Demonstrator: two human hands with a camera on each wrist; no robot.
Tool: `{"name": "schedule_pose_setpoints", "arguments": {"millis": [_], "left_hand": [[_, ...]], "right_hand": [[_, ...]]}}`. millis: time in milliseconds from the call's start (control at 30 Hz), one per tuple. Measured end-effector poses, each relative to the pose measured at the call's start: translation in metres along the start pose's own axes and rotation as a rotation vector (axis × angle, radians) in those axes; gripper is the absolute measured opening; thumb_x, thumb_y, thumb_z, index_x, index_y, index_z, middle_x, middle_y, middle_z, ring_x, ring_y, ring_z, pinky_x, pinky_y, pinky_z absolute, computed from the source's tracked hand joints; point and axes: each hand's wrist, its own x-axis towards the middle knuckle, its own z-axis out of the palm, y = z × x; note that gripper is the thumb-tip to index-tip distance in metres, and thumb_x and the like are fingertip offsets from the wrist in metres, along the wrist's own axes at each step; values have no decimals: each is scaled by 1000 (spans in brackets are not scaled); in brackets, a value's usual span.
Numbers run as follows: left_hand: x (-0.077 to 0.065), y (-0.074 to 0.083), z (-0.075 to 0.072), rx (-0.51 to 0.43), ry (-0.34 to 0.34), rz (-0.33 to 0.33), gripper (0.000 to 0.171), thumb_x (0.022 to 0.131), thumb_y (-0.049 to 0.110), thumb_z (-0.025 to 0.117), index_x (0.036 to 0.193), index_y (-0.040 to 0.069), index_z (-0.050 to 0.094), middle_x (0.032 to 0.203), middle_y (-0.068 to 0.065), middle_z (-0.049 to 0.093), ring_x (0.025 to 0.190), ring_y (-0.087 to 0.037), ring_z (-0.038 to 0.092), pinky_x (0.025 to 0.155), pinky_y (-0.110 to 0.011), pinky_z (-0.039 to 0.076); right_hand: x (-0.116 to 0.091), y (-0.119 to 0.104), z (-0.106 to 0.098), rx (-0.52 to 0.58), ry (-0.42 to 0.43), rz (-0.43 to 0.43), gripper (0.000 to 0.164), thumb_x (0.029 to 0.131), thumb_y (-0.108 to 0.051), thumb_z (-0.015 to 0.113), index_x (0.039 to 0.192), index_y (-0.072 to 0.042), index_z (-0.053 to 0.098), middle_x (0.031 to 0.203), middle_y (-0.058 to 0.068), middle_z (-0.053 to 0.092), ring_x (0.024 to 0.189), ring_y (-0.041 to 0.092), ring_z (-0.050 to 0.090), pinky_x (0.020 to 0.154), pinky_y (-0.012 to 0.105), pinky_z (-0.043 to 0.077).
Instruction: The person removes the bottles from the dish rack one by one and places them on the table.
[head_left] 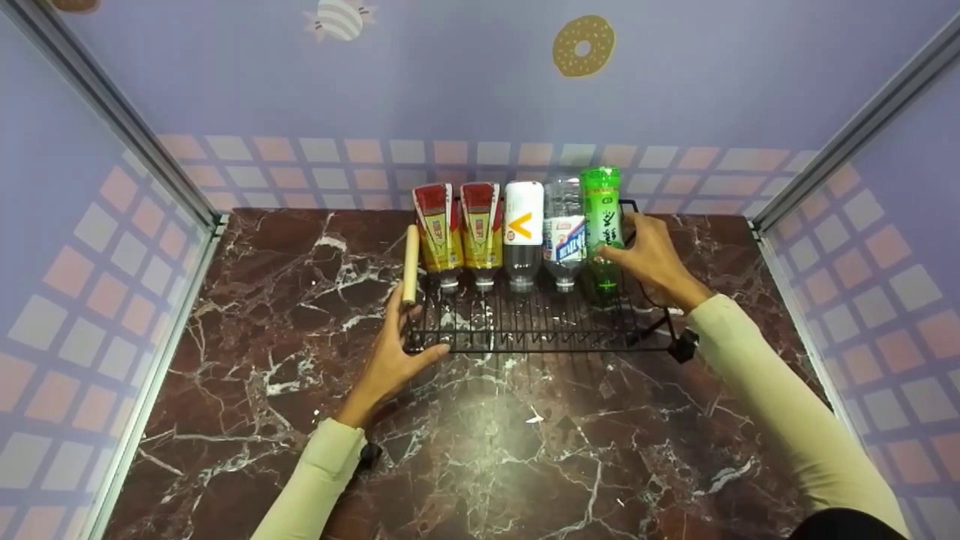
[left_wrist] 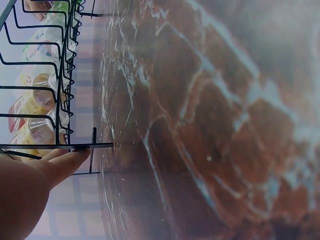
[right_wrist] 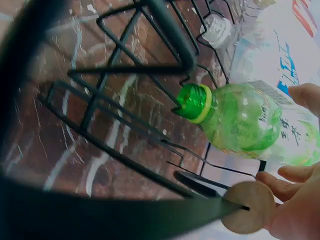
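Observation:
A black wire rack holds a row of empty plastic bottles, caps or necks toward me. At its right end lies a green bottle, with a clear bottle beside it. My right hand holds the green bottle, thumb on its front and fingers on its right side, close to the round end of a wooden handle. At the rack's front left corner, my left hand grips the frame below the left wooden handle. Its thumb lies over the front rail; the other fingers are partly hidden.
Two red and yellow bottles, one at the left end and its neighbour, and a white-labelled bottle fill the rest of the row. Below is a dark red marbled tabletop. Lilac walls enclose the back and sides.

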Motion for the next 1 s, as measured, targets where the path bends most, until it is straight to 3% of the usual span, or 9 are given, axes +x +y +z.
{"name": "schedule_pose_setpoints", "arguments": {"millis": [233,400,600,767,900,1000], "left_hand": [[0,0,-1,-11,9,-20,129,85,10,95,176,5,3,171,-42,23,157,-55,35,131,-65,30],[0,1,-3,-4,11,-29,129,85,9,95,176,5,4,170,-41,26,157,-53,35,130,-66,31],[1,4,-3,78,10,-13,132,85,17,98,175,1,3,170,-40,26,157,-52,37,131,-68,27],[2,6,-2,148,-3,-36,139,82,26,101,176,3,1,170,-39,29,156,-51,39,131,-67,29],[2,7,-1,153,-5,-53,138,82,25,100,177,6,2,169,-40,30,157,-50,39,131,-65,30],[2,7,-1,148,-4,-51,138,82,24,100,177,7,2,168,-41,31,157,-50,39,131,-66,30]], "right_hand": [[6,-6,-4,-12,-43,2,51,93,-19,90,130,7,68,117,24,73,102,38,68,91,49,57],[14,-10,-7,12,-70,11,51,93,-16,88,132,8,66,119,25,74,99,38,71,89,50,61],[19,-9,-2,14,-90,40,63,94,-19,88,141,12,60,122,29,73,100,39,70,95,53,62],[19,-7,2,-18,-71,60,65,92,-20,90,140,13,61,119,29,72,96,39,70,90,52,63],[18,-6,1,-51,-73,90,70,92,-24,90,143,12,59,120,28,68,98,38,67,90,52,62],[17,-5,1,-57,-76,100,64,92,-24,90,138,10,61,116,27,69,95,37,67,85,50,63]]}}
